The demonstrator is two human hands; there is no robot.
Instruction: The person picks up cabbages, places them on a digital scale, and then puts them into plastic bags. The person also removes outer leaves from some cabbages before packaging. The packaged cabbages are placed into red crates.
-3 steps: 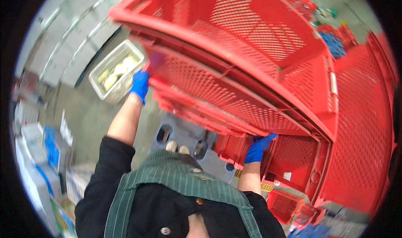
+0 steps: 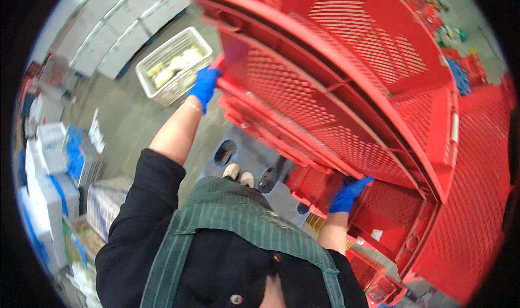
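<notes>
My left hand (image 2: pixel 203 86), in a blue glove, is closed on the left end of a perforated red plastic crate (image 2: pixel 292 96) in a tall stack. My right hand (image 2: pixel 350 194), also blue-gloved, grips the crate's lower rim further right; its thumb and fingertips are partly hidden. Another red crate (image 2: pixel 368 34) sits on top, tilted in the view. More red crates (image 2: pixel 466 199) stand at the right, and red crate interiors (image 2: pixel 390 210) show below my right hand.
A white basket (image 2: pixel 149 83) with pale produce stands on the concrete floor at upper left, near grey-white boxes (image 2: pixel 116 26). Foam boxes (image 2: pixel 46 199) and other containers line the left side. My shoes are on a blue-grey plastic pallet (image 2: pixel 227 140). Red and blue items lie at upper right.
The whole view has shifted, so the crates, both hands and the white basket appear further right, with the left hand and basket also higher. Both hands keep their hold on the crate.
</notes>
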